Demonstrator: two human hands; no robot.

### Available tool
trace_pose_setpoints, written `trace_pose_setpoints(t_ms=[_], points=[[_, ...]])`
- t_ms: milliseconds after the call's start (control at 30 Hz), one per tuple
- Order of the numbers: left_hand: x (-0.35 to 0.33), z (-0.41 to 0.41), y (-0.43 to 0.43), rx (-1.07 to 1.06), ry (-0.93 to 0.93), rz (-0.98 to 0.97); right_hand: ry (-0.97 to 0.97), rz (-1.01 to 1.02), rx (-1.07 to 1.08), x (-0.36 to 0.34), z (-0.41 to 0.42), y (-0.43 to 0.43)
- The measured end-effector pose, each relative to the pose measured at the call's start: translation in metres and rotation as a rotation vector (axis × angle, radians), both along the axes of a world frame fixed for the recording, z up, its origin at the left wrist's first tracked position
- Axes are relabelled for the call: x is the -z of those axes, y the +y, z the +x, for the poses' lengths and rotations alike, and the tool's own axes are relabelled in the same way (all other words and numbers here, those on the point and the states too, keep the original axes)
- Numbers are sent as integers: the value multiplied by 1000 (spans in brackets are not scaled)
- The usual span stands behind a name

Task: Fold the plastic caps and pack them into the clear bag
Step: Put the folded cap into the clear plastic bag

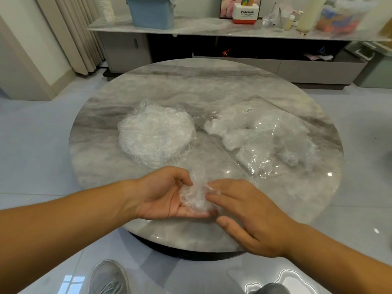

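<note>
A crumpled clear plastic cap (196, 195) lies in the upturned palm of my left hand (163, 195), whose fingers curl loosely around it. My right hand (246, 211) presses straight fingers onto the cap from the right. Behind my hands, a round stack of flat plastic caps (156, 134) sits at the table's middle left. To its right lies the clear bag (271, 136), holding several folded caps, its open mouth turned toward the stack.
The round marble table (191, 85) carries all of this. Behind it runs a low cabinet (233, 30) with a blue bin (151, 11) and a Panasonic box (246, 13). My shoes (108, 279) stand on the glossy floor below.
</note>
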State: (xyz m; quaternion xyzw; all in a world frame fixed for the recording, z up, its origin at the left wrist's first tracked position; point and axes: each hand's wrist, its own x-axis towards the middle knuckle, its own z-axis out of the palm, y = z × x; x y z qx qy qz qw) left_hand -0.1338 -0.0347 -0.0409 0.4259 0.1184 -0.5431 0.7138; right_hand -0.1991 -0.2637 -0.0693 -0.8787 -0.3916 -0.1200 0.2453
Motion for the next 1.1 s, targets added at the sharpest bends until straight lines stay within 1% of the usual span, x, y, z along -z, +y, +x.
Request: trace_pose_setpoints(t_ms=[100,167,267,367,467,533,600,667,733,800,867,933,1000,1100], points=[[0,3,4,28,6,-38,52,-116,-55,-1,1,0],[4,6,5,53,2,-36,109,-171,-41,0,-1,0],[2,3,1,98,-114,52,101,-272,-14,2,-2,3],[4,-2,-2,80,-193,168,104,-361,-61,4,-3,5],[8,-5,-4,28,-216,234,111,-337,-81,9,-6,5],[10,-3,-7,-47,-233,257,132,-233,-47,8,-8,5],[12,1,-9,-140,-251,285,150,-63,-1,6,-10,5],[11,5,-12,-200,-277,285,216,120,94,5,-12,6],[9,7,-17,-236,-312,279,391,280,264,0,-12,8],[6,9,-25,-270,-350,272,656,474,409,-6,-10,11],[2,9,-34,-297,-379,254,861,694,455,-10,-6,11],[-3,8,-43,-305,-404,241,987,831,441,-16,-3,7],[-7,7,-53,-293,-424,235,1007,896,433,-21,-2,2],[-16,5,-72,-269,-426,201,943,912,469,-33,-2,-7]])
